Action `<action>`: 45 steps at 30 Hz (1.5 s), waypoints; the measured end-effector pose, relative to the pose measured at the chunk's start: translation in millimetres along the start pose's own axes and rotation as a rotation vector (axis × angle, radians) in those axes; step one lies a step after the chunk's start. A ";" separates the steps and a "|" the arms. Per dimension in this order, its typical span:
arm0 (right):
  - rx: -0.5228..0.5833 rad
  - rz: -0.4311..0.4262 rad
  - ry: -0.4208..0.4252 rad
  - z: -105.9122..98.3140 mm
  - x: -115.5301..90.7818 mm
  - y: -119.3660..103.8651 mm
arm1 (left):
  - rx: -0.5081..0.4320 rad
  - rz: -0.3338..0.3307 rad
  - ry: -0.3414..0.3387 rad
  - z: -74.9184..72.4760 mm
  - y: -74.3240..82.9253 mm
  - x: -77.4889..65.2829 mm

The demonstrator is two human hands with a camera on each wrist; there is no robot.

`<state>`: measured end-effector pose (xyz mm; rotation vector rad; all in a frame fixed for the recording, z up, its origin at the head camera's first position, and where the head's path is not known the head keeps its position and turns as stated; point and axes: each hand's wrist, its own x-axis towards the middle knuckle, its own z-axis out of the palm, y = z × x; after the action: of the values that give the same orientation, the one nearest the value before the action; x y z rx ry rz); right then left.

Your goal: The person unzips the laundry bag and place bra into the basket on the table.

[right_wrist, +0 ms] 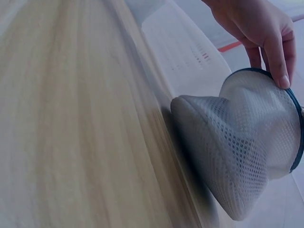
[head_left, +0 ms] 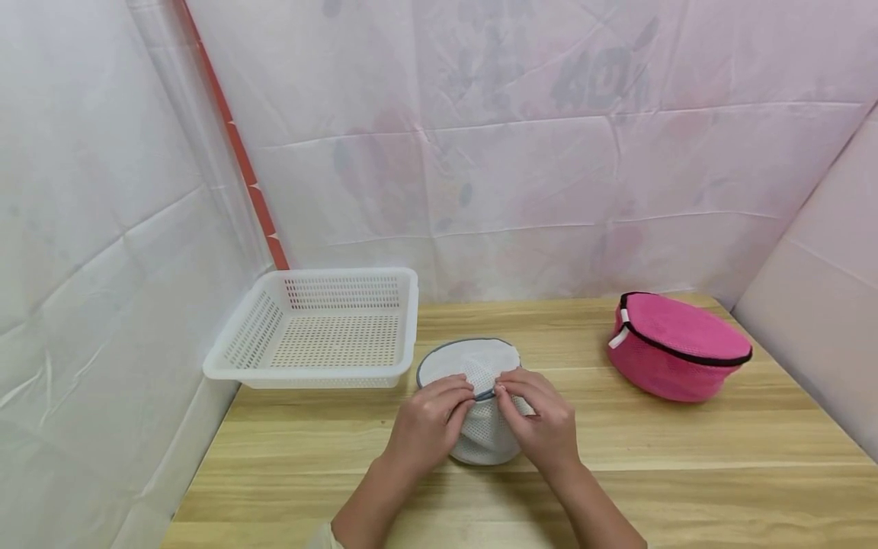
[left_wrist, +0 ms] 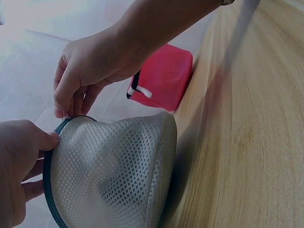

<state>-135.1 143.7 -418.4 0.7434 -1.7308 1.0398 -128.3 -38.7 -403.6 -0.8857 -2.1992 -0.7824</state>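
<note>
A white mesh laundry bag [head_left: 483,442] with a dark blue-green zipper edge stands on the table, its round top facing up and its side dented. My left hand [head_left: 424,421] pinches the zippered rim on the left, thumb and fingertips on either side of the edge. Close beside it, my right hand [head_left: 549,419] pinches the same rim by the zipper, thumb against forefinger. Both hands also show at the rim in the left wrist view, where the mesh side [left_wrist: 109,161] bulges inward. What lies between the right fingertips is mostly hidden.
A white plastic basket [head_left: 309,374] with slotted walls is at the back left of the wooden table [head_left: 329,473]. To the right sits a pink mesh bag [head_left: 686,328] with a black zipper and white tab. Pale cloth walls [head_left: 507,175] enclose the table.
</note>
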 end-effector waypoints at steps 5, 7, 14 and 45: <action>-0.016 0.032 0.006 -3.5 2.4 3.9 | 0.005 -0.003 -0.006 -1.0 -0.4 1.1; -0.028 0.047 0.006 -4.8 2.9 5.2 | 0.003 -0.004 -0.009 -1.3 -0.6 1.0; -0.059 0.087 0.007 -10.6 2.9 8.4 | -0.013 0.003 -0.003 -0.6 -2.4 0.0; 0.018 -0.061 -0.045 2.9 2.0 -7.8 | 0.001 0.041 0.007 3.5 1.8 1.0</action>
<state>-130.5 137.5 -414.7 0.8319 -1.7285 1.0049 -128.7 -34.8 -404.5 -0.9230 -2.1685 -0.7641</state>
